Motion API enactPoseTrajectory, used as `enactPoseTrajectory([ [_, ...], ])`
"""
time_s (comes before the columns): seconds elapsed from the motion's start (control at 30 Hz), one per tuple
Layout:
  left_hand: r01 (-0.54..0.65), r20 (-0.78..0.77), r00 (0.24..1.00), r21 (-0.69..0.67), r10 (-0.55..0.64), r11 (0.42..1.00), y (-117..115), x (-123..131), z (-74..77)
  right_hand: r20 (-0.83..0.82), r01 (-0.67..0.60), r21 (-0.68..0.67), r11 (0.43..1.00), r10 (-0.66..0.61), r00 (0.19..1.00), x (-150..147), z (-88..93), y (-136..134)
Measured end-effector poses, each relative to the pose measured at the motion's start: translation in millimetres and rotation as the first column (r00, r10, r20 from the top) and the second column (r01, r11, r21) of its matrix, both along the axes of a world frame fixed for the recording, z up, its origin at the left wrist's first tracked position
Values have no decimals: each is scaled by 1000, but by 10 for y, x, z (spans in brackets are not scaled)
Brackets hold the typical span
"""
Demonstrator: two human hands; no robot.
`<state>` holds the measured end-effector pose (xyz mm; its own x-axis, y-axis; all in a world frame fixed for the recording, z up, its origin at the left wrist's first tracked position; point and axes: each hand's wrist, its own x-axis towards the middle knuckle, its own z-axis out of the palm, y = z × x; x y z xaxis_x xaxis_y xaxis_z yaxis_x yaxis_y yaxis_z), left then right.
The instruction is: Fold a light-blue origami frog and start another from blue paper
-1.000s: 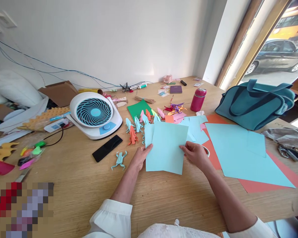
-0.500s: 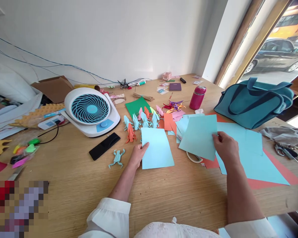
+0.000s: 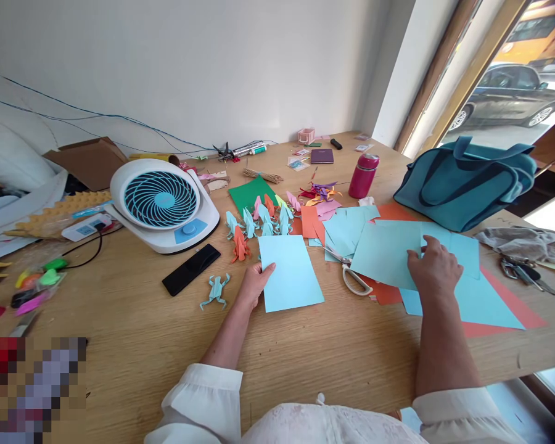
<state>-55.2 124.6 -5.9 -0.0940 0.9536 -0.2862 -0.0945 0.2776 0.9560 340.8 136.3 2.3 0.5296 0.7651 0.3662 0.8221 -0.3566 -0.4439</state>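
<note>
My left hand (image 3: 256,283) pinches the left edge of a light blue sheet of paper (image 3: 292,274), held up in front of me. My right hand (image 3: 435,266) is over the paper at the right, its fingers apart, the thumb at the edge of another light blue sheet (image 3: 383,251). That sheet rests on a larger light blue sheet (image 3: 485,302) and a red sheet (image 3: 520,303). Scissors (image 3: 356,282) with white handles lie between the two hands, their blades among the cut blue pieces (image 3: 349,225). Close to my left forearm sits a light blue folded-paper frog (image 3: 215,291).
Several folded paper figures (image 3: 267,227) stand beyond my left hand. A fan (image 3: 164,206) and black phone (image 3: 191,269) are to the left. A red bottle (image 3: 364,177), teal bag (image 3: 467,185) and keys (image 3: 525,274) are at the right.
My right hand has moved right and loosened its fingers. The sheet it held now lies over the papers, uncovering more of the scissors. My left hand keeps its sheet.
</note>
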Motion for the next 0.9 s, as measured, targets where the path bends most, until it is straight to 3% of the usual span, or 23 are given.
enactPoseTrajectory([
  [0.1,-8,12,1000,5,8,1000,-13,9,14,44,-59,128,990,53,998,-189,72,-4],
  [0.17,-19,24,1000,9,18,1000,-30,18,27,4,-286,203,936,291,957,-477,132,-52],
  [0.23,-31,34,999,11,31,999,-58,28,42,-70,-605,209,769,629,775,-870,173,-166],
  [0.3,-43,38,998,12,43,999,-98,39,59,-60,-862,111,495,869,491,-1285,178,-333],
  [0.33,-48,39,998,14,48,999,-122,44,69,-7,-927,41,374,928,374,-1470,167,-420],
  [0.37,-52,38,998,16,51,999,-149,49,78,41,-956,-32,293,956,292,-1627,149,-499],
  [0.4,-53,37,998,20,53,998,-177,52,88,89,-962,-78,263,962,256,-1749,127,-563],
  [0.57,-62,-14,998,71,63,996,-378,-38,134,251,-971,-120,207,953,172,-1868,32,-660],
  [0.67,-42,-325,938,230,118,972,-587,-195,172,236,-973,-80,214,953,191,-1748,11,-691],
  [0.73,87,-598,784,367,164,926,-758,-291,209,189,-972,-73,225,960,208,-1669,2,-747],
  [0.77,233,-718,679,406,151,884,-842,-321,231,163,-972,-69,224,964,210,-1636,-2,-781],
  [0.83,518,-875,478,350,76,780,-982,-332,272,116,-975,-52,216,971,209,-1583,-9,-849],
  [0.9,706,-943,330,221,-37,673,-1064,-286,295,81,-977,-35,209,975,206,-1547,-14,-903],
])
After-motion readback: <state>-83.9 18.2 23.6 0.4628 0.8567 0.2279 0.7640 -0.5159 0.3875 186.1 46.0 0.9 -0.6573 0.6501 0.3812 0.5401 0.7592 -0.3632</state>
